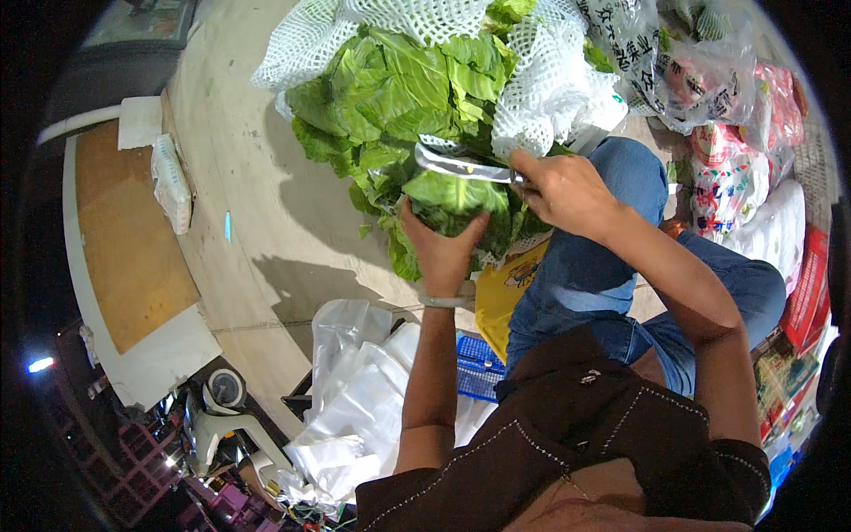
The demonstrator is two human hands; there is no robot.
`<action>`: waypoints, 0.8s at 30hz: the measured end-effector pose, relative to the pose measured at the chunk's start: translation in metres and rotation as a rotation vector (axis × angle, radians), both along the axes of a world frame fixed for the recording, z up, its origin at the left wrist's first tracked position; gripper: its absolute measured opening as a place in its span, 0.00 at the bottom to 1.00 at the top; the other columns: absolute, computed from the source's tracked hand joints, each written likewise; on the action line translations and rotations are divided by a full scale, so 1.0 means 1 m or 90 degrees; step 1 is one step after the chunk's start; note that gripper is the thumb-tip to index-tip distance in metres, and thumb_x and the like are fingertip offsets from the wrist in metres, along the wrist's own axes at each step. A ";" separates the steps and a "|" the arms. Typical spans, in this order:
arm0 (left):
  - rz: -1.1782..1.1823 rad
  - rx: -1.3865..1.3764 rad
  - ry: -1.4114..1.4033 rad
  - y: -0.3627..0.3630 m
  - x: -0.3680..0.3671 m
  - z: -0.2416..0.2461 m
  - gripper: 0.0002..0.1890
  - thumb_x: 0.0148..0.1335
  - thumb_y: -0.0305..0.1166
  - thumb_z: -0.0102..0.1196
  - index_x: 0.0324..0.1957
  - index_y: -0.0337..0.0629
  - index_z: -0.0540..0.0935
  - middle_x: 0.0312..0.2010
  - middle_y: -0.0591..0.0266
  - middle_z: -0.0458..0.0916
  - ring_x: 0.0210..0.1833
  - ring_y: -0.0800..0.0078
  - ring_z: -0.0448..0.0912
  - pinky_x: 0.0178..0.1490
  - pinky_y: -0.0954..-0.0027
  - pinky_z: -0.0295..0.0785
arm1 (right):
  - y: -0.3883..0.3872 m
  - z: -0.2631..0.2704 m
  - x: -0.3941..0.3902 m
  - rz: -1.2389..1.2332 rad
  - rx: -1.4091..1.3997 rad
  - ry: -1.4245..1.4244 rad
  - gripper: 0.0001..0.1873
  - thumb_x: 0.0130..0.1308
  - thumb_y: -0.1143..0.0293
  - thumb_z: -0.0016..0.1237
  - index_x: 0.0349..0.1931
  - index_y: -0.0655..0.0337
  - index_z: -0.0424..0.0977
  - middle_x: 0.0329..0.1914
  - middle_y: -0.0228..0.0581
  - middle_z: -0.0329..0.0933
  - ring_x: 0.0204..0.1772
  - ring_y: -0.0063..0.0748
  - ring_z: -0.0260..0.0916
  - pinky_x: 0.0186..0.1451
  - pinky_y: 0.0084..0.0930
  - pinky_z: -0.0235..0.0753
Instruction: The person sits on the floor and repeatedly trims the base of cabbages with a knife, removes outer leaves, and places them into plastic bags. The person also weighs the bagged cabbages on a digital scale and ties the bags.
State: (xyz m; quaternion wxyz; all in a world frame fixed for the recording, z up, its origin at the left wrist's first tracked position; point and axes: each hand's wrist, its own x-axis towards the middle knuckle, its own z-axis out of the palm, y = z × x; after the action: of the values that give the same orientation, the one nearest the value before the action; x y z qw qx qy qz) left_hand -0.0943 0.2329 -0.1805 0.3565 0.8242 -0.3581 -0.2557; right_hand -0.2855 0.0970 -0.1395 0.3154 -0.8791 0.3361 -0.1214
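My right hand (565, 189) grips the dark handle of a knife (462, 166). Its metal blade points left, just over a leafy green cabbage (459, 199), and I cannot tell whether it touches the leaves. Thumb and fingers spread, my left hand (442, 249) holds that cabbage from the near side. Beyond it rises a heap of loose green leaves (399, 93). White foam netting (419, 20) lies over the far side of the heap, and more foam netting (532, 86) is bunched at its right.
Clear plastic bags (359, 392) and a blue plastic basket (480, 366) sit near my left arm. A yellow bag (508, 292) lies by my knee. Plastic-wrapped packs (725, 179) are piled at right. Boards (133, 246) and a scooter (226, 425) stand at left.
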 end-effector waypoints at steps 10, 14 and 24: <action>0.072 -0.080 0.143 0.008 -0.025 -0.018 0.64 0.40 0.36 0.81 0.72 0.31 0.47 0.66 0.42 0.59 0.68 0.53 0.62 0.73 0.56 0.57 | 0.010 -0.016 0.003 -0.011 0.037 0.171 0.14 0.57 0.60 0.57 0.28 0.64 0.77 0.28 0.54 0.81 0.33 0.53 0.82 0.38 0.43 0.82; 0.058 -0.085 0.077 0.006 -0.025 -0.019 0.63 0.41 0.35 0.81 0.72 0.30 0.47 0.65 0.41 0.61 0.67 0.54 0.63 0.73 0.57 0.58 | 0.000 -0.009 0.008 0.024 0.069 0.264 0.14 0.57 0.60 0.58 0.28 0.65 0.80 0.30 0.55 0.82 0.34 0.52 0.84 0.39 0.43 0.83; 0.103 -0.092 0.135 -0.004 -0.030 -0.037 0.61 0.42 0.34 0.80 0.71 0.32 0.49 0.64 0.43 0.62 0.67 0.56 0.63 0.72 0.58 0.58 | -0.035 -0.033 0.041 0.014 0.243 0.370 0.10 0.55 0.68 0.53 0.32 0.66 0.81 0.35 0.55 0.83 0.42 0.53 0.84 0.44 0.45 0.83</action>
State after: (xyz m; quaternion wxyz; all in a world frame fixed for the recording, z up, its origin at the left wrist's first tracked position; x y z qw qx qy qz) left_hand -0.1243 0.2294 -0.2178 0.4700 0.7911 -0.2679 -0.2855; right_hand -0.2444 0.0615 -0.1720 0.3668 -0.8054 0.4194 0.2023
